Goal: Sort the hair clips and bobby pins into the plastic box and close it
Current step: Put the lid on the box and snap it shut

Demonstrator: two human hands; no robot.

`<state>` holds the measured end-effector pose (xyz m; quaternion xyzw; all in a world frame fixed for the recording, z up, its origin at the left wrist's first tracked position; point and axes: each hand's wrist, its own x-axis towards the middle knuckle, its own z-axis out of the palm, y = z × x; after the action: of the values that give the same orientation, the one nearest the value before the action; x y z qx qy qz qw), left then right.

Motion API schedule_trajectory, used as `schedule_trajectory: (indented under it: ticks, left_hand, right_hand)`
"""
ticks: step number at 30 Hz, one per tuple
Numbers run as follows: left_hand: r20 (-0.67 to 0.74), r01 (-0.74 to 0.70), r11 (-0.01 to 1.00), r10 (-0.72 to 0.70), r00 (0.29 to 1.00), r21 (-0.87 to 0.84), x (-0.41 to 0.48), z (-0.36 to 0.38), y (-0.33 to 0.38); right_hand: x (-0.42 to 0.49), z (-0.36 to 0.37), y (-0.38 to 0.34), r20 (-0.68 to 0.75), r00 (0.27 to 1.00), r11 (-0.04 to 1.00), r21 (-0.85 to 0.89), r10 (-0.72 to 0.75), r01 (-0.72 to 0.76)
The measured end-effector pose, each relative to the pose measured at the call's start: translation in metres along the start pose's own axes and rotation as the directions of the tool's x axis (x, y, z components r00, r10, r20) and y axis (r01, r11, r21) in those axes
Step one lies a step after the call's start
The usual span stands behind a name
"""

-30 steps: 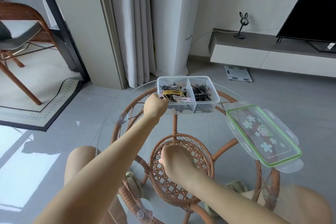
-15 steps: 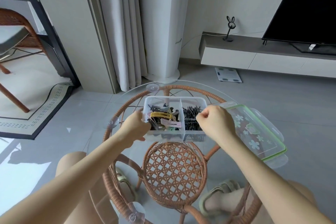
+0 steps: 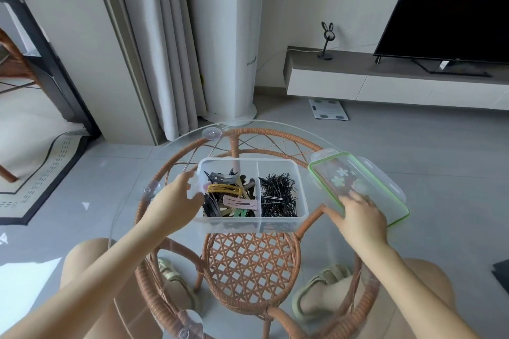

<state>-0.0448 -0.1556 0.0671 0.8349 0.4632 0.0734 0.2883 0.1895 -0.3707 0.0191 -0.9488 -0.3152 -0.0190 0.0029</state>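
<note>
— Plastic box sits open on the glass tabletop, hair clips in its left compartment, bobby pins in the right. What might spoil the closing?

— The left hand has its fingers curled round the box's left wall. A knock could slide the box on the smooth glass.

— And the other?

— The right hand lies spread, fingers loosely open, on the near end of the green-rimmed lid, which rests flat just right of the box. Whether it grips the edge yet cannot be told.

— So the lid is the risk?

— Likely. Lifted by one corner it could slip, or come down skewed and catch a clip standing proud.
</note>
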Motion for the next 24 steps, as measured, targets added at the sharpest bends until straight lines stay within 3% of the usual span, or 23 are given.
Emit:
schedule_trajectory:
  ticks: [2,6,8,10,13,16,18,20,24]
  left_hand:
    - [-0.076,-0.041,0.998,0.037,0.996,-0.054,0.002,-0.001,0.004]
    - [-0.21,-0.16,0.981,0.134,0.968,-0.112,-0.003,-0.006,0.017]
    - [-0.271,-0.199,0.972,0.159,0.949,-0.128,-0.005,-0.012,0.02]
    - [-0.292,-0.222,0.959,0.165,0.942,-0.174,-0.005,-0.02,0.022]
    - [-0.269,-0.277,0.911,0.196,0.943,-0.306,-0.006,-0.033,0.031]
    - [-0.298,-0.298,0.829,0.168,0.94,-0.472,-0.006,-0.049,0.044]
    - [-0.225,-0.238,0.725,0.117,0.967,-0.646,-0.002,-0.056,0.046]
    - [-0.115,-0.14,0.694,0.083,0.99,-0.706,0.0,-0.054,0.044]
    - [-0.074,-0.027,0.829,-0.018,0.997,-0.558,-0.001,-0.038,0.023]
  right_hand:
    - [-0.006,0.008,0.002,-0.038,0.993,0.987,-0.119,-0.115,0.109]
    - [0.004,-0.007,0.011,-0.255,0.957,0.988,-0.106,-0.139,0.115]
    - [0.013,-0.033,0.019,-0.446,0.894,0.997,0.037,-0.044,0.067]
    - [0.022,-0.069,0.022,-0.65,0.756,0.973,0.217,0.083,0.08]
    - [0.023,-0.123,0.011,-0.736,0.664,0.899,0.372,0.133,0.232]
    - [0.031,-0.157,-0.011,-0.646,0.759,0.711,0.569,0.077,0.413]
    - [0.045,-0.165,-0.029,-0.466,0.884,0.592,0.703,-0.034,0.394]
    - [0.057,-0.159,-0.047,-0.228,0.955,0.484,0.825,-0.19,0.293]
    - [0.072,-0.121,-0.08,0.084,0.908,0.52,0.839,-0.41,0.157]
